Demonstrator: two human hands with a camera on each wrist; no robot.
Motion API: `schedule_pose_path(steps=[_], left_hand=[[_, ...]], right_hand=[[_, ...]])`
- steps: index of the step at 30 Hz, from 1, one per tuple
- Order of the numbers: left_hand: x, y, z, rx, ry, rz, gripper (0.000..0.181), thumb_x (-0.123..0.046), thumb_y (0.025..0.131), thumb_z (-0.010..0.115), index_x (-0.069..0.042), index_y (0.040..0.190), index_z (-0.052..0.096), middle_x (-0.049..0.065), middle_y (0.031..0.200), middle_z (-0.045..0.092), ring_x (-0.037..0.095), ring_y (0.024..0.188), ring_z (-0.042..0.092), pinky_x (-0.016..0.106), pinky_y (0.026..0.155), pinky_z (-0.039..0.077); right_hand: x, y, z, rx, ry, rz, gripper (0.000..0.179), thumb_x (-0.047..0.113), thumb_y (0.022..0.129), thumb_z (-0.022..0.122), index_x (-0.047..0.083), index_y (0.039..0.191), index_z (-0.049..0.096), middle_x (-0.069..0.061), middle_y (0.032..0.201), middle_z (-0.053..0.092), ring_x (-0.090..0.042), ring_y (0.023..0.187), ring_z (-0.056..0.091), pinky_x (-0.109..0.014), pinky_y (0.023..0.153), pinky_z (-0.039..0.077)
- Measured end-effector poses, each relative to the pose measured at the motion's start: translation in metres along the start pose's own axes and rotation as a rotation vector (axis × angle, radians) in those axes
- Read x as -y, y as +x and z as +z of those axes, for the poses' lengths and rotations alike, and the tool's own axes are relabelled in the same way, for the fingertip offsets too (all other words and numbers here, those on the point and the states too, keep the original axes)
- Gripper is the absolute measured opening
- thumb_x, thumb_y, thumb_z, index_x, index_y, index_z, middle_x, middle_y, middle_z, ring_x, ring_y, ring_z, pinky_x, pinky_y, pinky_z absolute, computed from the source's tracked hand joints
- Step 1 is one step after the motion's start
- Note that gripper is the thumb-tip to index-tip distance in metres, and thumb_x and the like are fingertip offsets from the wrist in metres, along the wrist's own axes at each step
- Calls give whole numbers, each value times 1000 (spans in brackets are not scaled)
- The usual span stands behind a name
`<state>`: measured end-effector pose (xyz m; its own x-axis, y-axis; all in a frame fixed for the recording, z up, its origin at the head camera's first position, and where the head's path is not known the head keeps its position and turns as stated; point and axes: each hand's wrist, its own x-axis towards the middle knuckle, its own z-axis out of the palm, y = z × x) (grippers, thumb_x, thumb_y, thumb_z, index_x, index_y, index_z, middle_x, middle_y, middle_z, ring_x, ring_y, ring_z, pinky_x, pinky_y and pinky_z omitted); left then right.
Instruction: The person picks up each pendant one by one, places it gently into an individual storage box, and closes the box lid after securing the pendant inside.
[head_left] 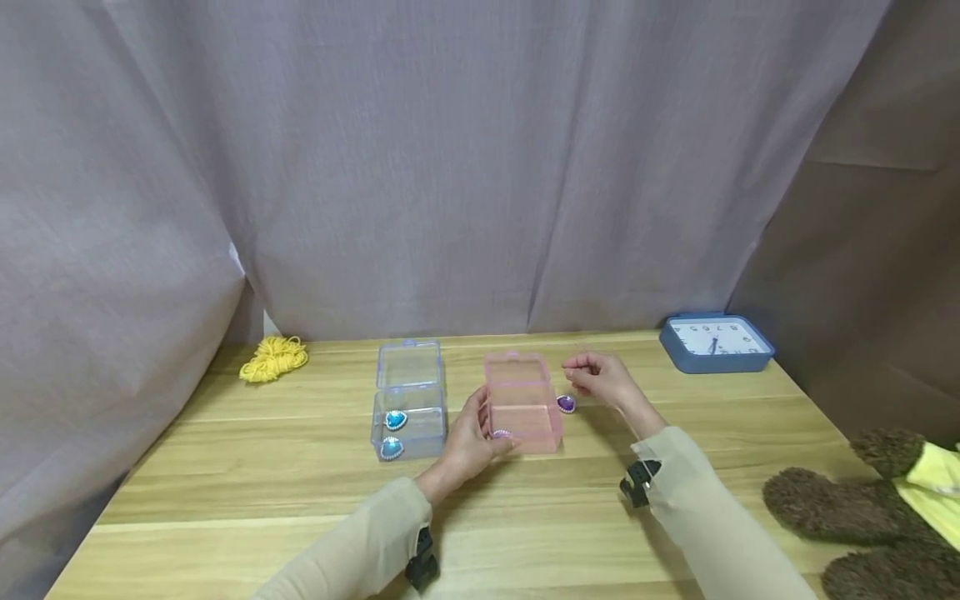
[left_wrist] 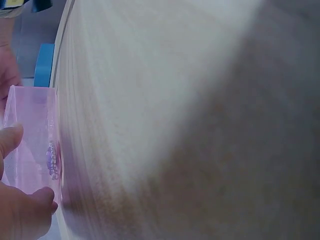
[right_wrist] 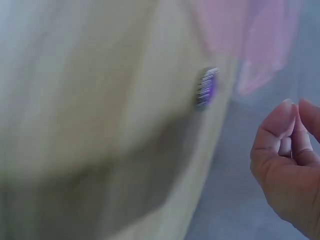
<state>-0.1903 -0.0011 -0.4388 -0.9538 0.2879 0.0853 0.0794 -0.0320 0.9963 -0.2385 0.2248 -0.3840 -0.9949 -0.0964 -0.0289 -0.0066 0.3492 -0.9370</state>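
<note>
My left hand [head_left: 471,440] grips the left side of a pink see-through plastic box [head_left: 553,429], whose lid lies open toward the back. Inside, near the left thumb, is a purple gem [left_wrist: 52,160] with a beaded rim, partly covered in the head view. A second purple gem [head_left: 566,404] lies on the table just right of the box. My right hand [head_left: 602,379] hovers behind and right of that gem. Its fingers are curled and the thumb meets a fingertip [right_wrist: 281,117], with nothing visible between them.
Left of the pink box stands an open clear bluish box [head_left: 431,447] containing blue heart-shaped gems [head_left: 395,420]. A bundle of yellow cord [head_left: 273,358] lies at the back left. A blue clock [head_left: 716,343] is at the back right, and a brown fuzzy toy [head_left: 817,504] at the right edge.
</note>
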Motion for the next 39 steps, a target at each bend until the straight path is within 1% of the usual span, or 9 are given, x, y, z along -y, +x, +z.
schedule_pose_path(steps=[3, 5, 7, 12, 16, 23, 31, 36, 39], left_hand=[[0, 0, 0, -11, 22, -3, 92, 18, 68, 70, 10, 143, 18, 31, 144, 32, 42, 133, 35, 44, 110, 35], [-1, 0, -1, -16, 30, -7, 92, 18, 67, 70, 10, 143, 19, 31, 144, 32, 42, 133, 35, 44, 110, 35], [-1, -1, -1, -16, 31, -9, 92, 17, 67, 70, 10, 144, 19, 31, 144, 32, 41, 133, 35, 44, 110, 36], [-1, 0, -1, -12, 27, -10, 92, 17, 68, 70, 9, 144, 19, 30, 144, 33, 41, 132, 36, 44, 110, 37], [1, 0, 0, -7, 19, -14, 91, 18, 69, 69, 9, 144, 19, 30, 144, 34, 40, 132, 37, 43, 109, 37], [1, 0, -1, -10, 14, 7, 91, 18, 68, 70, 11, 143, 19, 32, 143, 34, 42, 131, 37, 44, 108, 38], [0, -1, -1, -5, 8, 9, 91, 18, 69, 70, 11, 143, 18, 32, 143, 33, 41, 132, 37, 45, 109, 37], [0, 0, -1, -4, 1, 12, 91, 18, 68, 70, 11, 143, 18, 33, 144, 32, 42, 132, 36, 45, 109, 37], [0, 0, -1, -4, -1, 10, 91, 18, 68, 70, 11, 143, 18, 33, 144, 32, 42, 132, 36, 45, 109, 37]], right_hand=[[-14, -2, -2, -2, 16, 49, 29, -4, 89, 55, -21, 111, 50, 6, 72, 55, -2, 64, 53, -16, 60, 54], [-21, -2, -2, 8, 10, 62, 29, -6, 87, 55, -22, 111, 49, 3, 75, 55, -3, 66, 54, -17, 62, 56], [-26, -2, -1, 23, -4, 64, 30, -6, 87, 55, -22, 111, 49, 1, 77, 56, -4, 67, 54, -16, 64, 56], [-32, -2, 2, 47, -61, 47, 29, -5, 85, 61, -22, 107, 52, -3, 78, 60, -3, 67, 54, -15, 61, 55], [-36, 0, 4, 59, -85, 51, 28, -5, 83, 63, -20, 105, 54, -2, 76, 59, -3, 66, 53, -15, 59, 54], [-36, 2, 7, 70, -139, 43, 27, -5, 81, 66, -18, 102, 56, 0, 74, 57, -3, 64, 51, -14, 56, 52], [-34, 2, 8, 68, -209, 52, 21, -3, 81, 67, -15, 96, 59, 0, 72, 56, -4, 64, 49, -12, 54, 48], [-32, 2, 8, 47, -292, 50, 21, -1, 78, 70, -12, 92, 60, -5, 74, 58, -8, 64, 49, -15, 54, 45], [-37, 5, 6, 41, -292, 60, 21, 3, 75, 74, -7, 88, 60, -7, 74, 58, -10, 65, 50, -18, 54, 45]])
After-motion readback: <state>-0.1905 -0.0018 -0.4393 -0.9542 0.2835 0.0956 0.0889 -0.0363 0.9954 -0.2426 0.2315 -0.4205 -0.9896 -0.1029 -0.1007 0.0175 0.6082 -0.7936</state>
